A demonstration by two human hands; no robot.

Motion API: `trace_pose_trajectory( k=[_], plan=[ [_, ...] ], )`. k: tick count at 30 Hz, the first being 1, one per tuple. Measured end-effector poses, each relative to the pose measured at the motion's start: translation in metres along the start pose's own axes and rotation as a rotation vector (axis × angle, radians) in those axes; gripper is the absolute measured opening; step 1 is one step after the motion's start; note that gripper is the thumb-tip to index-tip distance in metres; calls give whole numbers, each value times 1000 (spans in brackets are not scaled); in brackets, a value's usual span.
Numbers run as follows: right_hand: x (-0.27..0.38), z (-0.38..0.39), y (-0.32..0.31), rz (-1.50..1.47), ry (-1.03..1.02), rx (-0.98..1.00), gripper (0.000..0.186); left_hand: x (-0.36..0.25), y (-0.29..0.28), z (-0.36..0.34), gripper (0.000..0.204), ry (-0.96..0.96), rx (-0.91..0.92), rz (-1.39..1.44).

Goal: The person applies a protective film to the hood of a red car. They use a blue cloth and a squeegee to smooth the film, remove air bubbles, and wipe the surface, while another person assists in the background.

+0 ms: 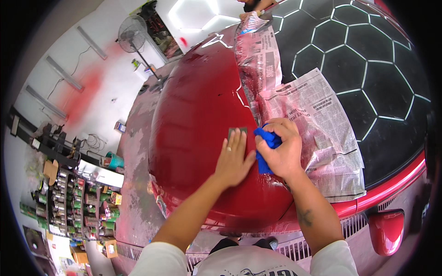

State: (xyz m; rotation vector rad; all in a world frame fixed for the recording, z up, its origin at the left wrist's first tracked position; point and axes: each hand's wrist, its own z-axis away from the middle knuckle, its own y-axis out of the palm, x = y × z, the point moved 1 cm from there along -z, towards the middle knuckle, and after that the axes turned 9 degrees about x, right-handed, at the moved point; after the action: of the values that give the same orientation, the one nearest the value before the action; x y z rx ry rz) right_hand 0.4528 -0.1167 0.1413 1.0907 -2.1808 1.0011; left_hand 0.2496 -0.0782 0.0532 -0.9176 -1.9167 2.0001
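Beside newspaper (322, 133) edge — broad panel (195, 115)

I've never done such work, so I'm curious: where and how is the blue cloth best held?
I'd probably grip the blue cloth by its bunched upper part, coming from the right, as the right hand does: it looks thickly gathered there, while its lower end looks looser.
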Motion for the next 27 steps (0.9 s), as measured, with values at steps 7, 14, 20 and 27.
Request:
trace_pose_trajectory(
  k=[7, 14, 20, 27],
  plan=[
    [11, 9, 29, 1, -54, 301, 29, 139, -39, -280, 91, -122, 42, -119],
    [-1, 18, 36, 23, -149, 671, 36, 215, -66, -479, 102, -143, 17, -35],
    [-8, 21, 33, 33, -179, 683, 39, 215, -48, -466, 71, -32, -29, -50],
    [3, 22, 42, 136, -258, 606, 28, 164, -25, -265, 86, -50, 46, -166]
  ],
)
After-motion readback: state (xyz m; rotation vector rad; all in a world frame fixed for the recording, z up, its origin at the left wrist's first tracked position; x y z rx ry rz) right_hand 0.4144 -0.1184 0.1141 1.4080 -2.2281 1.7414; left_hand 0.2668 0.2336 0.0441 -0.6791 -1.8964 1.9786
